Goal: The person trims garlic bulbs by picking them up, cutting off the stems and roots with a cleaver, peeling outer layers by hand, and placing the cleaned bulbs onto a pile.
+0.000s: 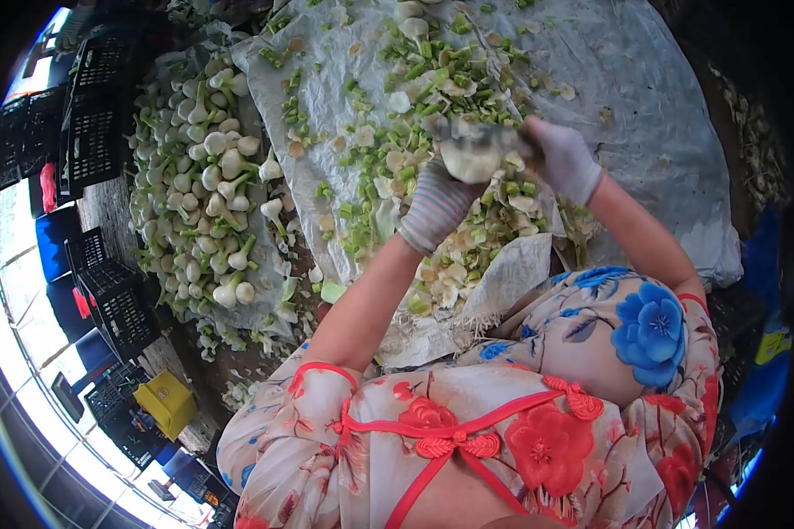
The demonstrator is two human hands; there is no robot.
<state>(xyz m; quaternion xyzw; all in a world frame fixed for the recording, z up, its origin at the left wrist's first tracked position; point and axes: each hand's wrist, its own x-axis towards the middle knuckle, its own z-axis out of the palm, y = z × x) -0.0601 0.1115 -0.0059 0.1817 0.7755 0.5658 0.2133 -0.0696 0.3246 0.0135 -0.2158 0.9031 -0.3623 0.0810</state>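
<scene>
My left hand (pixel 439 204), in a striped knit glove, is closed around a large white garlic bulb (pixel 469 160). At the bulb's far side, my gloved right hand (pixel 565 160) grips what looks like a knife (pixel 490 135); its grey blade is smeared by motion and lies across the top of the bulb. Below and around both hands, cut green garlic stem pieces and papery skins (pixel 450 79) are heaped on a pale plastic sheet (pixel 626 97). Whether the blade is cutting into the bulb cannot be made out.
A big pile of garlic bulbs with stems (pixel 207 185) lies to the left. Black plastic crates (pixel 97 101) line the far left, with a yellow container (pixel 166 403) near them. My floral-clothed knee (pixel 582 326) is close below the right arm. Blue material (pixel 759 326) lies at the right.
</scene>
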